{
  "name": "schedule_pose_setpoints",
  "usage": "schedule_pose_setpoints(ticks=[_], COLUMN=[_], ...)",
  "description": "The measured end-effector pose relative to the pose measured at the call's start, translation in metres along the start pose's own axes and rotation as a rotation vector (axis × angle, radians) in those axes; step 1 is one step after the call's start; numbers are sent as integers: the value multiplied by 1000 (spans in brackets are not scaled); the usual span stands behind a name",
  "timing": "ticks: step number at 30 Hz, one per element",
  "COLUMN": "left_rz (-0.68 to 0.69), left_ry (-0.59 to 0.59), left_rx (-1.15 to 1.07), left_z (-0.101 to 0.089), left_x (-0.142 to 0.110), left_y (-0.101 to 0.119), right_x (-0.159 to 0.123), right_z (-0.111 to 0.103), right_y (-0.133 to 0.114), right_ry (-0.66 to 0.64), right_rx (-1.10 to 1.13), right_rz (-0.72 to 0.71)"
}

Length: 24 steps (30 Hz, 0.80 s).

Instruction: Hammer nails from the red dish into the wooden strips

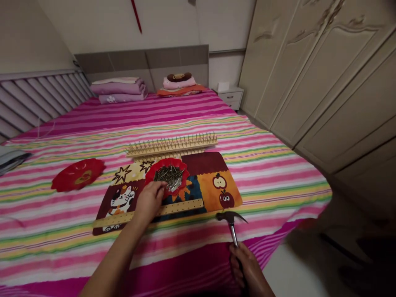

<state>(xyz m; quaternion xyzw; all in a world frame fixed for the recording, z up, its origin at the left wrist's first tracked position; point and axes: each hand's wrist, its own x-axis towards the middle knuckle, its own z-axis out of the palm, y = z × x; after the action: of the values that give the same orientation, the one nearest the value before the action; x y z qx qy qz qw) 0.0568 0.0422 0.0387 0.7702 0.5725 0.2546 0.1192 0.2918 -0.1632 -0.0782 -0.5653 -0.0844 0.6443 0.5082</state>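
Observation:
My right hand (246, 264) is wrapped round the handle of a claw hammer (232, 227), whose head lies just beyond the near right corner of the mat. My left hand (151, 196) is at the near left side of a red scalloped dish (149, 175) full of loose nails (170, 175). Its fingertips are drawn together by the nails; whatever they pinch is too small to make out. Under my left wrist a wooden strip (182, 205) with rows of small holes lies across the patterned mat (213, 185). Beyond the dish rests a wooden strip bristling with upright nails (173, 143).
A second red dish (78, 175) lies to the left on the striped bedspread (272, 173). Folded bedding (119, 90) and a pillow stack (179, 84) stand by the headboard. A white bed rail (40, 95) runs along the left; wardrobe doors (309, 82) line the right.

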Motion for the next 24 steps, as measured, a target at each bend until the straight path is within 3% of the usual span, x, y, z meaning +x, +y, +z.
schedule_pose_setpoints(ticks=[4,8,13,24], left_rz=[81,81,64,152], left_ry=[-72,-151,-211,-118], left_rx=[137,292,379,483], left_z=[26,43,40,32], left_x=[45,64,76,94], left_y=[3,-3,-14,-22], right_x=[7,12,13,13], right_z=[-3,-11,-16,-16], right_y=[-1,2,1,-3], right_ry=[-1,-21,-15,10], right_rx=[-19,-30,-12,24], right_rz=[57,92,123,182])
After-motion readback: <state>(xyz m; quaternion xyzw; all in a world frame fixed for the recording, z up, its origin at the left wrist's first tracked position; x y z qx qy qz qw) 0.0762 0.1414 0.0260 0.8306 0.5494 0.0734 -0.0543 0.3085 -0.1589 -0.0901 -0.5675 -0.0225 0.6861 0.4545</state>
